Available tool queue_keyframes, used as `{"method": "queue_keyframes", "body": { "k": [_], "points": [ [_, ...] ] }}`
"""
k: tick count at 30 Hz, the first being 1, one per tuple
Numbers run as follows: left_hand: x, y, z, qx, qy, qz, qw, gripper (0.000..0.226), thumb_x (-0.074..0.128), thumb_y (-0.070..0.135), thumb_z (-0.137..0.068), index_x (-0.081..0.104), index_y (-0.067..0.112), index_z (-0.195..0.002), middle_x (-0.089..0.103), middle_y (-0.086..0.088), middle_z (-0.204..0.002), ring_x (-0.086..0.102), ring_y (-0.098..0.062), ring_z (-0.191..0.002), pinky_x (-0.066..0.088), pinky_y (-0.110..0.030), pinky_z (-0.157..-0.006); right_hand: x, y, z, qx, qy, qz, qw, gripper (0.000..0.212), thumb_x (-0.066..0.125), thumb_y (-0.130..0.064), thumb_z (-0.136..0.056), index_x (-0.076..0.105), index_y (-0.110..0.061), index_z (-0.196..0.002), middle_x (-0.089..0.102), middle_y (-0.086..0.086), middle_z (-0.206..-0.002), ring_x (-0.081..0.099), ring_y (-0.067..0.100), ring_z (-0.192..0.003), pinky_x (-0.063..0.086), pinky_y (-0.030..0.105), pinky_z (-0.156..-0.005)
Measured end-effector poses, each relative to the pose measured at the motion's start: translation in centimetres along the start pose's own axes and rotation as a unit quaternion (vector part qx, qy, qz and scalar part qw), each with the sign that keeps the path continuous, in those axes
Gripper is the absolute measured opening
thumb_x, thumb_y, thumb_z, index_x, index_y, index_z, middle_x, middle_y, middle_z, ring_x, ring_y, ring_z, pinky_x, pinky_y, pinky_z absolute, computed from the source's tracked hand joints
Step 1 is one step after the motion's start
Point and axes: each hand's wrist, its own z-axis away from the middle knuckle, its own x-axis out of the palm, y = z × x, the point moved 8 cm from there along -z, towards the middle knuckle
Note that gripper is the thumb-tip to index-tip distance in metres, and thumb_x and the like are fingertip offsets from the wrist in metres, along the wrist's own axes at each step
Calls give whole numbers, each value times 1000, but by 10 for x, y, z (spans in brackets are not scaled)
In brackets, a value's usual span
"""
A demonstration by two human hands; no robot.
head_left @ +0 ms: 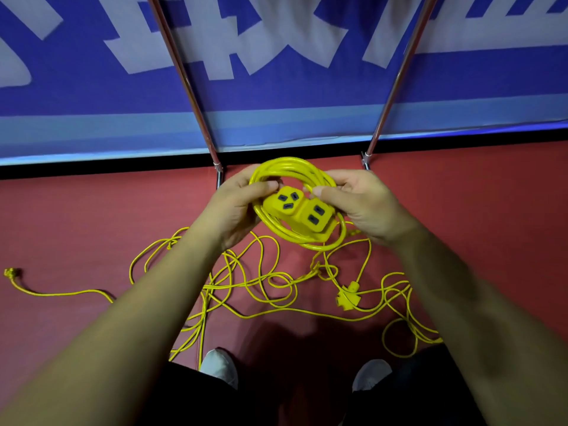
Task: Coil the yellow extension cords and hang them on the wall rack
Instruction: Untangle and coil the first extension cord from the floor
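Roughly halfway: left hand [235, 207] and right hand [358, 204] gripping coiled cord [292, 167] with socket block [299, 212]; loose cords [264, 290] lying tangled on floor [92, 216], hanging pending.

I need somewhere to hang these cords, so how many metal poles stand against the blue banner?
2. The left pole meets the floor just beyond the left hand; the right pole lands beyond the right hand. More could lie outside the frame.
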Motion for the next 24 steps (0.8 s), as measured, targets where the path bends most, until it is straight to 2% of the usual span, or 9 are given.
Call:
{"method": "queue_keyframes", "body": {
  "k": [4,8,10,14,16,19,21,23,24],
  "points": [
    [2,8,5,4,-53,-277,959,26,66,8,-79,64,13,-104,63,6,-77,58,-6,-67,48,-18,-61,1,8,2,36,-75,97,992,27,63,-17,-87,67,6,-100,63,16,-81,55,22,-74,44,37,-69],
    [8,-2,12,-53,-103,-409,905,19,73,26,-79,65,14,-91,56,-2,-68,52,-13,-59,44,-24,-52,13,11,7,39,-132,160,978,13,61,-3,-93,68,6,-100,63,6,-73,56,4,-62,43,16,-58],
    [9,-4,13,-56,-105,-404,907,24,79,29,-80,65,11,-89,55,-3,-65,50,-12,-56,42,-23,-49,16,11,7,34,-140,169,975,13,62,-3,-93,69,3,-101,65,4,-74,57,6,-67,45,19,-61],
    [6,0,12,-34,-54,-321,945,22,79,28,-81,67,13,-90,51,-5,-68,48,-14,-58,40,-25,-51,13,9,4,39,-116,125,985,18,66,-17,-89,69,0,-95,59,7,-73,52,13,-65,42,27,-57],
    [5,1,11,-20,-20,-283,959,17,77,31,-79,69,19,-88,53,-5,-71,48,-18,-64,41,-28,-57,12,12,3,59,-109,81,989,31,64,-20,-85,66,3,-106,60,10,-85,55,18,-76,46,33,-67],
    [3,-1,9,-15,14,-204,979,10,78,26,-81,71,21,-86,56,-14,-81,52,-26,-74,47,-36,-67,9,18,5,95,-86,-11,992,37,60,-19,-84,64,3,-113,67,12,-99,63,18,-89,52,31,-82],
    [1,1,10,-13,44,-174,984,15,78,24,-82,69,17,-92,61,-12,-81,59,-25,-72,53,-36,-65,6,24,6,124,-51,-75,988,39,64,-29,-84,66,1,-109,67,20,-105,62,29,-96,49,43,-92],
    [-2,0,9,-13,74,-171,982,21,77,28,-83,67,14,-96,58,-18,-85,57,-31,-75,54,-46,-66,4,25,7,128,-24,-105,986,66,69,-49,-82,63,6,-117,59,34,-123,56,38,-107,42,56,-99],
    [-4,1,9,-11,87,-174,981,22,76,32,-82,67,15,-95,56,-20,-87,54,-35,-78,53,-56,-69,5,22,8,118,-18,-107,987,81,71,-60,-77,59,7,-122,51,39,-129,53,40,-108,40,60,-94]
  ]
}}
